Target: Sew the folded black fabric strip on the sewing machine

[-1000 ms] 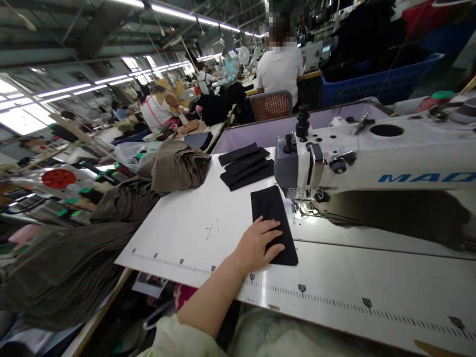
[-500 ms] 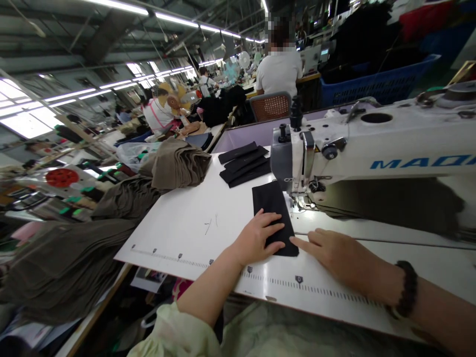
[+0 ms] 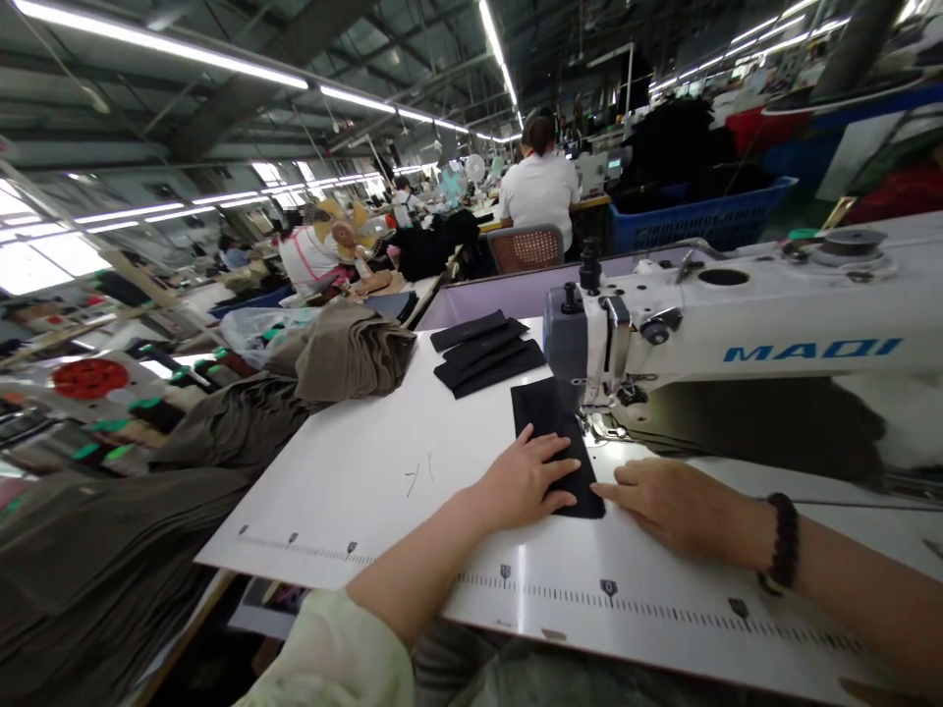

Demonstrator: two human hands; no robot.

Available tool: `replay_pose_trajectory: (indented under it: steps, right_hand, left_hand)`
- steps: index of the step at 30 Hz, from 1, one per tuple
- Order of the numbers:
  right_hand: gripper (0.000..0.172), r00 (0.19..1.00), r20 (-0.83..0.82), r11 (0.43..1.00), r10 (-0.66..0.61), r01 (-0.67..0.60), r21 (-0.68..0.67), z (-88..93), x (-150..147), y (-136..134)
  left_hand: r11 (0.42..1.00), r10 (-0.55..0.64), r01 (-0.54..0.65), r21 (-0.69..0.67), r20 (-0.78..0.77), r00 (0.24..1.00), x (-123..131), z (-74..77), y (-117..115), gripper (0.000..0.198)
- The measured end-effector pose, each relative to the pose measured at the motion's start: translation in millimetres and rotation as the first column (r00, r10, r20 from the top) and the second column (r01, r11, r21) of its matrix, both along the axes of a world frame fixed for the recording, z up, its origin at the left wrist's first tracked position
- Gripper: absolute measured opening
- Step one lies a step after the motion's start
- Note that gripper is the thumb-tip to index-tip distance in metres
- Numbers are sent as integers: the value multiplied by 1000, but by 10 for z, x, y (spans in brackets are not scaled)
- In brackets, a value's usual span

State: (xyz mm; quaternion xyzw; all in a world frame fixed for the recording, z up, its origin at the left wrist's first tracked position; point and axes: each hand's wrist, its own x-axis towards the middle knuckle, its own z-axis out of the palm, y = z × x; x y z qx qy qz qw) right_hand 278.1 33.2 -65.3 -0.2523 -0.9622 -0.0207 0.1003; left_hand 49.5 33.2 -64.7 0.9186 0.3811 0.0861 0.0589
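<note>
On the white sewing table point(image 3: 346, 481), left of the needle area of the white MAQI sewing machine point(image 3: 781, 314), lies a black fabric piece point(image 3: 531, 407), flat, far end just beside the presser foot point(image 3: 605, 429). Left hand point(image 3: 526, 479) palm down on it, fingers loosely spread, pressing, not gripping. Right hand point(image 3: 674, 503), dark beaded bracelet point(image 3: 784, 540) on wrist, has index finger extended to the piece's right edge, other fingers curled; thumb hidden, can't tell if it pinches anything. Beyond: overlapping black fabric strips point(image 3: 490, 353). Brown-grey fabric stack point(image 3: 354, 353) at table's left edge.
</note>
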Motion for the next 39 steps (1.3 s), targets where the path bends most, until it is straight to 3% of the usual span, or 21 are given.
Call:
replay_pose_trajectory:
  steps: [4,11,18,39]
  right_hand:
    - [19,999,-32,1000,-13,13,8,-30,-34,153]
    - [27,989,-131,997,-63,68,36,-180,-24,232]
    - [29,982,-173,997,-71,76,20,-226,1,203]
    - [27,974,-201,993,-105,113,30,-262,-34,222]
  left_hand:
    - [999,-42,41,-15,-54,998,-3,33,223,44]
    - [993,-106,105,-52,-22,994,-5,-22,465,45]
    - [984,-171,168,-66,-33,985,-4,7,524,45]
    - [986,-153,155,-59,50,987,-21,-41,581,41]
